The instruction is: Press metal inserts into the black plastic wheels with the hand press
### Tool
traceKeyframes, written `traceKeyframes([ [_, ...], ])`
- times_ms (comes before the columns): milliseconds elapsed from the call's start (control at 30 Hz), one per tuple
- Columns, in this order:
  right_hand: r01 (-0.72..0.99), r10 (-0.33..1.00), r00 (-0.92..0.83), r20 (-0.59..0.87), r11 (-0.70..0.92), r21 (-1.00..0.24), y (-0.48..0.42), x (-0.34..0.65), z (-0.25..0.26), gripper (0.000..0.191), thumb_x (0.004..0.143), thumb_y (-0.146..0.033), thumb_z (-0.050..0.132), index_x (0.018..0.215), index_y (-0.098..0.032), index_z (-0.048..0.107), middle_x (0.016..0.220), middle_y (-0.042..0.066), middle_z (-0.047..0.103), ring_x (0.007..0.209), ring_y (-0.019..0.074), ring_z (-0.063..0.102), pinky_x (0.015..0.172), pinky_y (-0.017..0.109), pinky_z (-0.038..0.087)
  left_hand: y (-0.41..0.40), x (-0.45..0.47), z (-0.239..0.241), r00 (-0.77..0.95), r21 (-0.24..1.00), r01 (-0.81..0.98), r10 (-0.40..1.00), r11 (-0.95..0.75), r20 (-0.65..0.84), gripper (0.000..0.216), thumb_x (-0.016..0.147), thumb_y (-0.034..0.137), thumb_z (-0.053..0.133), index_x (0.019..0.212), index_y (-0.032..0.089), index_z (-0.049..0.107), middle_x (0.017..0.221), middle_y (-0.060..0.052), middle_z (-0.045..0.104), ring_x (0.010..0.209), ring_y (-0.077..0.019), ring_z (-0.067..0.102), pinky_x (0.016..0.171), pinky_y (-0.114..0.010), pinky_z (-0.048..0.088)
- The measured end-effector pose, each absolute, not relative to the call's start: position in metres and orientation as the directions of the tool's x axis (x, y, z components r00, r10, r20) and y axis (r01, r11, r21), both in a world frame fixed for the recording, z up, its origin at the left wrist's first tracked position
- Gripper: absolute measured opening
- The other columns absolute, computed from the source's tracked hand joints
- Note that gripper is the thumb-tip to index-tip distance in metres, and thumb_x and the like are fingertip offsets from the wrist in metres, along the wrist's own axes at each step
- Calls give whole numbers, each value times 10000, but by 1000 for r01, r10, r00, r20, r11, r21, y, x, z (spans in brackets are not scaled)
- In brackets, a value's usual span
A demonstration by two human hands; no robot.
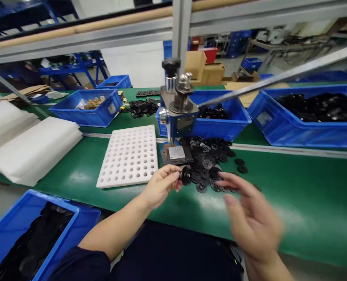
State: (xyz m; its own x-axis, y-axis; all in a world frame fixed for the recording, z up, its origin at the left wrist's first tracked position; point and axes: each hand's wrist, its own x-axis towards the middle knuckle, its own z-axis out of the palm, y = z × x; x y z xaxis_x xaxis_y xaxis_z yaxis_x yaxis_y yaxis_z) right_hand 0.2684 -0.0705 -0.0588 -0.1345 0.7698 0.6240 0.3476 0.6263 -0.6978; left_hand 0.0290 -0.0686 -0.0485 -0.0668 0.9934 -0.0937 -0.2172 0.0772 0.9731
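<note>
A black round flanged part [186, 175] is pinched between the thumb and fingers of my left hand [161, 184], just in front of the press. My right hand [251, 218] is open and smeared by motion, its thumb and fingers apart with nothing between them. Its fingertips are nearest to a heap of black toothed discs [204, 164] spread over the green tabletop. Behind my left hand stands a small bench press [181, 113] with a black knob on top and a light metal plate [176, 152] at its base.
A white foam tray with rows of holes [126, 156] lies left of the press. Blue bins of parts [85, 111], [217, 128], [314, 130] line the back. White foam sheets [36, 148] are stacked at left; another blue bin [74, 218] holds black discs below. A metal bar [278, 74] slants across.
</note>
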Motion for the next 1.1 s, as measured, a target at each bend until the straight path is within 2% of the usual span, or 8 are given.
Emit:
traceKeyframes([
  [67,308,835,-239,495,549,-777,-76,243,-71,407,939,-195,533,1342,-242,563,1208,95,652,1077,237,656,967,444,545,-84,36,-58,125,870,-406,960,278,-249,353,790,466,750,915,149,659,698,-34,621,554,-117,530,543,-249,414],
  [133,252,840,-317,440,522,-815,-82,229,-83,355,932,-191,562,1280,-236,609,1194,82,668,1100,213,651,991,407,543,-96,40,-71,248,758,-497,907,422,-342,406,762,497,772,908,137,655,661,-27,603,521,-107,504,521,-240,392],
  [300,207,836,-316,449,523,-827,-95,216,-96,313,924,-181,570,1229,-210,630,1135,86,705,1032,190,684,924,356,583,-113,37,-102,297,641,-533,832,552,-469,347,756,438,797,835,129,660,576,-4,570,476,-87,462,508,-221,360],
  [467,221,861,-327,390,471,-854,-95,213,-96,267,913,-209,598,1175,-197,648,1031,82,729,952,195,704,905,364,593,-116,36,-104,297,637,-520,819,570,-491,319,773,391,782,695,127,622,502,0,540,446,-84,443,490,-214,340],
  [600,221,861,-339,380,466,-857,-94,214,-101,259,915,-212,600,1169,-194,645,1015,78,729,943,190,701,918,366,585,-116,34,-105,302,645,-504,817,575,-492,362,772,429,780,679,125,608,491,2,530,440,-84,439,484,-216,330],
  [700,208,862,-343,373,457,-865,-94,213,-106,265,915,-206,605,1176,-184,638,1023,79,725,943,179,695,917,347,580,-116,30,-112,308,657,-504,827,561,-470,364,793,446,763,719,121,616,512,0,536,455,-85,444,495,-218,334],
  [900,169,862,-373,342,425,-889,-92,213,-107,248,927,-201,571,1168,-180,626,1001,67,720,851,143,683,846,298,578,-117,21,-119,269,712,-482,860,511,-435,416,785,486,769,950,117,674,619,2,573,505,-78,482,521,-208,354],
  [1100,156,905,-374,202,276,-948,-91,211,-109,183,910,-229,565,1075,-196,636,874,21,711,732,116,658,721,250,550,-117,17,-119,179,793,-386,881,472,-437,393,738,444,821,937,129,697,750,-26,643,546,-81,532,546,-208,400],
])
